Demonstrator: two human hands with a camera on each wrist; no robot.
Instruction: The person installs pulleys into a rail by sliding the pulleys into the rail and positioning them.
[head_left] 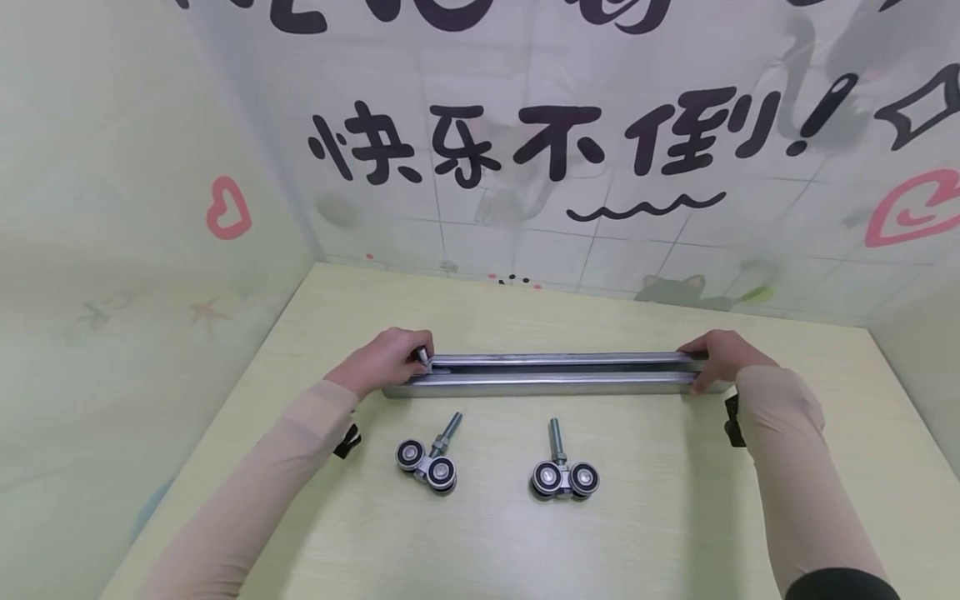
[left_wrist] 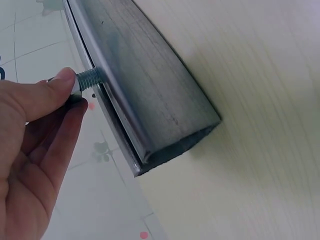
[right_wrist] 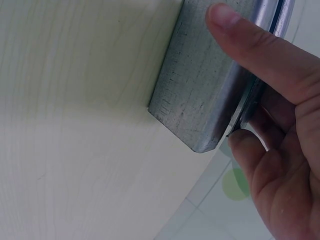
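A grey metal channel rail [head_left: 555, 387] lies across the table with its slot facing up. Near its left end my left hand [head_left: 386, 358] pinches a threaded bolt [left_wrist: 90, 78] that stands out of the slot; whatever is below the bolt is hidden inside the rail. At the other end my right hand [head_left: 726, 358] grips the rail, its thumb [right_wrist: 225, 17] on the front face and its other fingers over the slotted side. Two twin-wheel rollers with threaded bolts, a left one [head_left: 441, 473] and a right one [head_left: 583, 479], lie in front of the rail.
The pale wood-grain table [head_left: 480, 550] meets a printed back sheet [head_left: 525, 242] behind the rail. Another sheet [head_left: 150, 275] rises along the table's left edge. A black strap piece [head_left: 735, 421] shows by the right wrist.
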